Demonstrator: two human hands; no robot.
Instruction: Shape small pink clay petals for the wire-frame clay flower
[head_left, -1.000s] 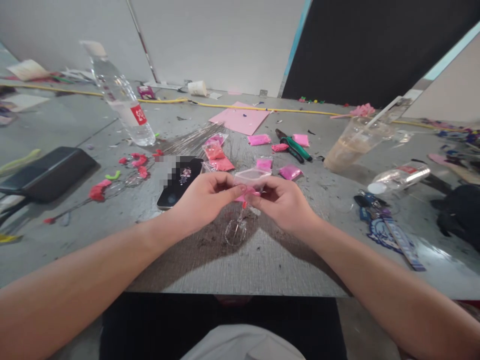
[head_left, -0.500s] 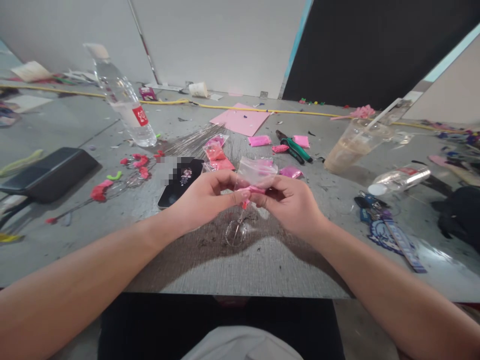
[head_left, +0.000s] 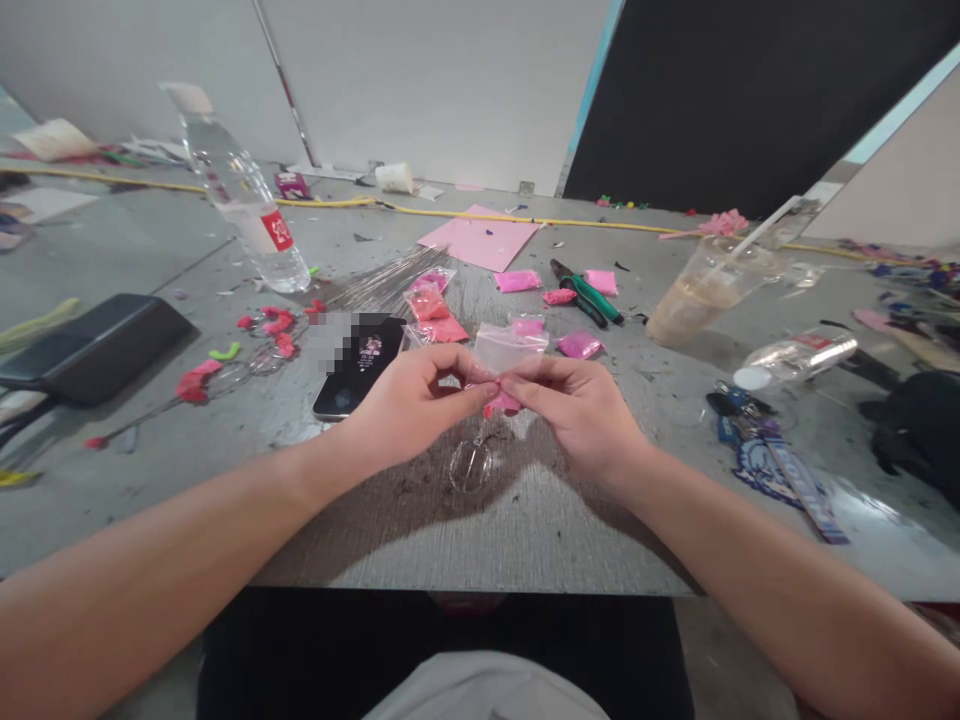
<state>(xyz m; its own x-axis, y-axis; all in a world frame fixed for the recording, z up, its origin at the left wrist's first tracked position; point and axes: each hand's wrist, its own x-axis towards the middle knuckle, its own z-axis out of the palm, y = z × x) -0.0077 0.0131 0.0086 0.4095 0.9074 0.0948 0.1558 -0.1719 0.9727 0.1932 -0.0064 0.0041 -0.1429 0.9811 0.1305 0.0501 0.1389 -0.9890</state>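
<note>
As the left hand grips the plastic bag opposite the right hand, light, even pinching should spare it.
Left thumb and forefinger close narrowly, wrist angled inward; a wire loop shows below the fingertips, the bag between them; right thumb and forefinger pinch likewise, forearm slanting inward.

Your grey table, pale wall behind
Right of centre, a black panel lines its far edge.
</note>
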